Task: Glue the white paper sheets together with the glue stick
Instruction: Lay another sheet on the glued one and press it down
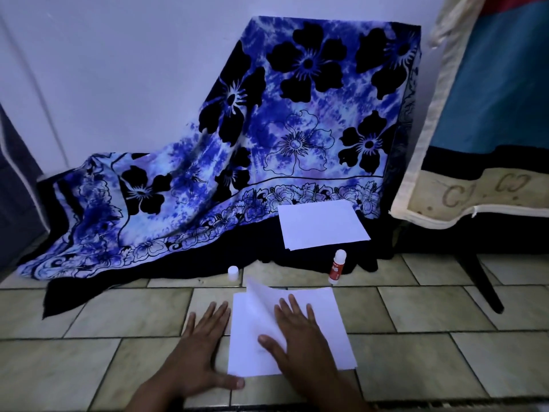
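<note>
**Top sheet going down, far-left corner not yet flat**

Your right hand (297,337) lies open, palm down, flat on the top sheet (312,316), grasping nothing, just pressing. Your left hand (205,349) is open too, fingers spread on the floor (89,352) just left of the paper, thumb touching the near-left corner of the bottom sheet (246,331).

The two sheets sit stacked on the tiles right in front of you. The top one is down along its right side, but its far-left part curls up off the lower one. A faint smear shows on the exposed lower sheet near your right thumb; likely glue, though it is too dim to be sure.

Judgement: gluing of this pair looks done and you are in the pressing step. Left to do: smooth the raised corner flat and rub out toward the edges.

The glue stick (337,266) stands upright beyond the sheets, far right, uncapped as far as I can tell. Its cap (233,272) stands apart, far left of the stack. A spare stack (322,224) of white paper lies farther off, on a dark cloth (208,263) below the blue flowered cloth (282,114). More pairs may follow.

Nothing blocks your hands. The stick is near the far edge, so a wide sweep could tip it.
</note>
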